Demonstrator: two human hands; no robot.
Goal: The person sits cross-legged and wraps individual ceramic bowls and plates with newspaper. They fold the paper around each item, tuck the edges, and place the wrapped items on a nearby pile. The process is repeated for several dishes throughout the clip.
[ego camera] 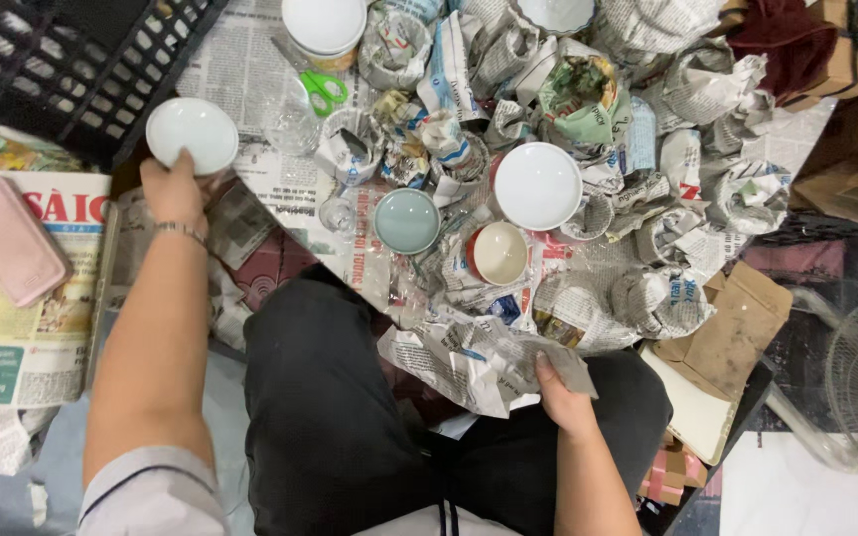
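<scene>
Sitting cross-legged on the floor, the person works over spread newspaper sheets [250,69] that serve as both a work surface and wrapping stock. The left hand [173,189] reaches out to the side and grips a small pale-green dish [192,134] by its near rim, fingers closed on the edge, holding it just in front of the black plastic crate [62,60]. The right hand [560,395] rests near the lap, fingers pinched on a crumpled newspaper sheet [479,357] that drapes over the knee, likely kept ready as padding. The two hands are well apart.

Ahead lie unwrapped pieces: a grey-blue bowl [407,220], a white plate [537,186] and a red-rimmed cup [498,252], ringed by many paper-wrapped bundles [737,194]. Green-handled scissors [318,81] lie near a clear glass [290,121]. A pink phone [10,240] sits on a folded paper at the left.
</scene>
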